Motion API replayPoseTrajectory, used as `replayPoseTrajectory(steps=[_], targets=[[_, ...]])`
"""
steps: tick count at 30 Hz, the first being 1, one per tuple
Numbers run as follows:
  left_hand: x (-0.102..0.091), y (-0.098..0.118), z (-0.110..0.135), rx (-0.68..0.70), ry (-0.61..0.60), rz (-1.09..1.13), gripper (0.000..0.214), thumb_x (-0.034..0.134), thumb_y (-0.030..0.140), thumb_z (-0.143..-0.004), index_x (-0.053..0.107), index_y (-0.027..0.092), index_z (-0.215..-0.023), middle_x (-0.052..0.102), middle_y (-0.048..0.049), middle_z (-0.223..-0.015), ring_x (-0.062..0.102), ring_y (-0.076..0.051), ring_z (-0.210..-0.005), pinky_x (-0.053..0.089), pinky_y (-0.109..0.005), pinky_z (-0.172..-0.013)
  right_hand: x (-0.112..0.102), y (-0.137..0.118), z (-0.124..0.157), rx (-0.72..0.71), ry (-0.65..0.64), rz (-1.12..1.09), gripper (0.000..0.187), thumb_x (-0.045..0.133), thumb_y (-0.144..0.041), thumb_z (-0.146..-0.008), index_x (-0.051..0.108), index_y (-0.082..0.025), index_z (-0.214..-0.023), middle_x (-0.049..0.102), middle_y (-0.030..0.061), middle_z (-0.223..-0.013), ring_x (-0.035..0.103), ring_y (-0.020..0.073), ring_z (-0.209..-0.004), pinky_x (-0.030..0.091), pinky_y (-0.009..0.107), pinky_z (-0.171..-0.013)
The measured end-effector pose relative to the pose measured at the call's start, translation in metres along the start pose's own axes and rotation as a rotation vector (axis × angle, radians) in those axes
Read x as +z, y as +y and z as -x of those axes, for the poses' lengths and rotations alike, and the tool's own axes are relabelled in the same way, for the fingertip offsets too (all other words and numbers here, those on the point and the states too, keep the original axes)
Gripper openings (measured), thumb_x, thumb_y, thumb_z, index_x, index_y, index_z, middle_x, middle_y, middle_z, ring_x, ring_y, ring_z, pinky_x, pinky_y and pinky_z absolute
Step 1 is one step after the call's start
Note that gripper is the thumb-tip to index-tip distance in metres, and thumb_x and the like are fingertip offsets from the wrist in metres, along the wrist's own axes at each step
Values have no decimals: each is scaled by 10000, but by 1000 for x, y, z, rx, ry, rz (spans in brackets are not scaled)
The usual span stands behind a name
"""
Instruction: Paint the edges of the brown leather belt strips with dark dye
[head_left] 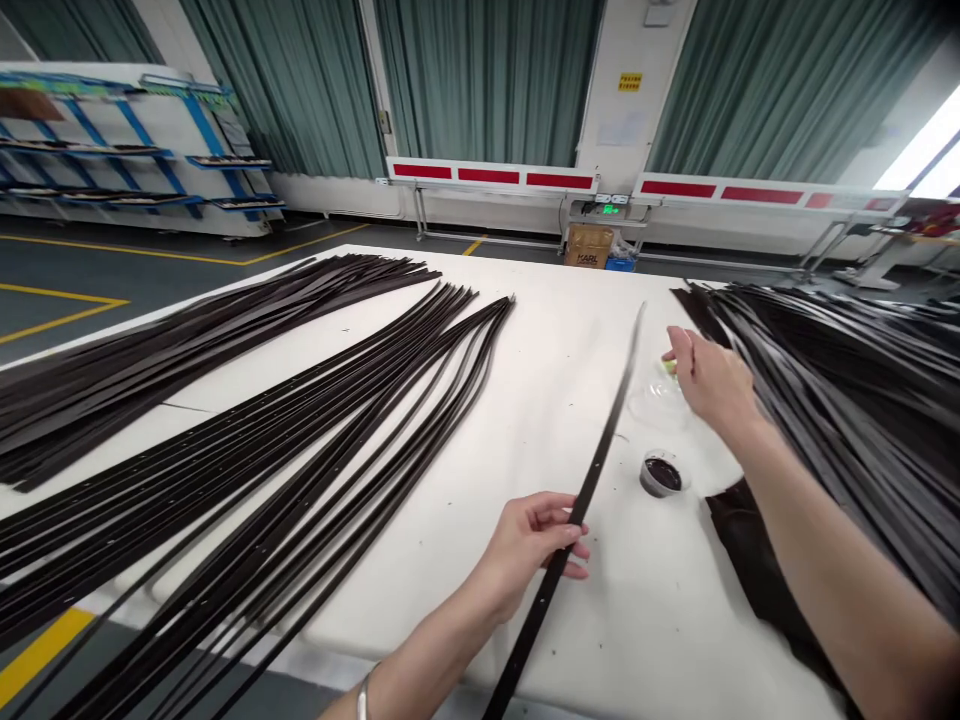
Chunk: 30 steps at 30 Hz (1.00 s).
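My left hand [536,540] pinches a long dark strap [596,465] with small holes along it, thumb on top and fingers beneath. The strap slants away from me, its far end thin and blurred. To its right, my right hand [709,380] is closed, with a small yellow-green piece [669,367] showing at its fingertips; the rest of that piece is hidden. Below this hand is a clear plastic item [652,402], too faint to name. Closer to me stands a small clear cup [661,474] of dark liquid or paste.
Bundles of dark straps [300,430] cover the left of the white table [540,350], some hanging over the front edge. More dark strips [840,380] are heaped at the right, beside a dark sheet [757,560]. A cardboard box [589,245] stands beyond the table.
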<state>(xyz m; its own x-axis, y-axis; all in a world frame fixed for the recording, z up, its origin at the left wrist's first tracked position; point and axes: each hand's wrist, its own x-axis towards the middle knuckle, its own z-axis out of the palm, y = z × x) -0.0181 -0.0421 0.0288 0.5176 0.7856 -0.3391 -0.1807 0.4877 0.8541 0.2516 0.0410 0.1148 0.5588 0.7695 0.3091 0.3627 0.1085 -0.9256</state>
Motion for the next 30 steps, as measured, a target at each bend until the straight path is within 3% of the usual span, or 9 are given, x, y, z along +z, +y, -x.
replayPoseTrajectory(steps=[3, 5, 7, 10, 14, 18, 21, 25, 30], targets=[[-4, -7, 0, -66, 49, 25, 367, 790, 248, -711, 662, 137, -1037, 645, -34, -835, 670, -187, -728, 610, -400, -685, -34, 21, 42, -25, 53, 86, 356, 560, -505, -902, 723, -197, -830, 631, 30, -838, 585, 138, -886, 459, 214, -749], [-7, -12, -1, -97, 57, 40, 356, 766, 248, -750, 641, 138, -1065, 650, -41, -854, 664, -179, -742, 610, -405, -723, -60, 36, 78, 16, 49, 111, 446, 527, -580, -890, 719, -185, -817, 583, 20, -744, 541, 113, -679, 428, 213, -577], [-8, -17, -2, -93, 69, 48, 323, 738, 281, -793, 639, 135, -1063, 655, -60, -890, 658, -178, -784, 607, -392, -748, -81, 50, 116, 82, 38, 97, 442, 569, -604, -850, 698, -182, -826, 551, 2, -667, 482, 103, -542, 390, 231, -473], [-2, -20, 0, -70, 114, 59, 267, 738, 308, -796, 678, 127, -982, 636, -67, -926, 647, -190, -850, 608, -375, -760, -95, 63, 168, 181, -11, 53, 386, 690, -552, -775, 694, -177, -869, 618, 22, -681, 551, 137, -559, 468, 257, -507], [12, -23, 8, -69, 149, 108, 255, 779, 273, -741, 708, 122, -934, 614, -41, -864, 632, -171, -788, 604, -376, -764, -78, 60, 208, 161, -60, 17, 339, 644, -479, -840, 715, -176, -974, 690, 61, -790, 672, 209, -749, 563, 299, -664], [19, -29, 12, -31, 169, 123, 260, 791, 271, -723, 711, 136, -930, 623, -38, -853, 624, -172, -773, 601, -371, -729, -43, 49, 219, -61, -146, 126, 305, 459, -364, -969, 705, -199, -902, 701, 52, -859, 661, 165, -734, 535, 271, -660], [20, -32, 14, 4, 172, 101, 238, 777, 270, -740, 712, 151, -935, 620, -41, -881, 607, -161, -755, 603, -365, -688, -23, 46, 219, -229, -201, 144, 277, 402, -241, -988, 670, -210, -927, 704, 33, -879, 647, 135, -708, 520, 257, -651], [19, -34, 13, 23, 167, 76, 236, 761, 266, -764, 705, 151, -963, 595, -31, -831, 587, -156, -753, 609, -371, -686, -14, 46, 218, -408, -210, 145, 265, 382, -114, -962, 632, -202, -951, 692, 33, -864, 653, 130, -763, 522, 253, -680], [22, -36, 14, 40, 181, 55, 224, 752, 265, -774, 705, 142, -955, 550, -12, -790, 560, -138, -730, 613, -366, -689, -15, 48, 219, -498, -245, 138, 296, 397, 4, -904, 600, -180, -1017, 671, 53, -897, 651, 145, -889, 531, 268, -742]])
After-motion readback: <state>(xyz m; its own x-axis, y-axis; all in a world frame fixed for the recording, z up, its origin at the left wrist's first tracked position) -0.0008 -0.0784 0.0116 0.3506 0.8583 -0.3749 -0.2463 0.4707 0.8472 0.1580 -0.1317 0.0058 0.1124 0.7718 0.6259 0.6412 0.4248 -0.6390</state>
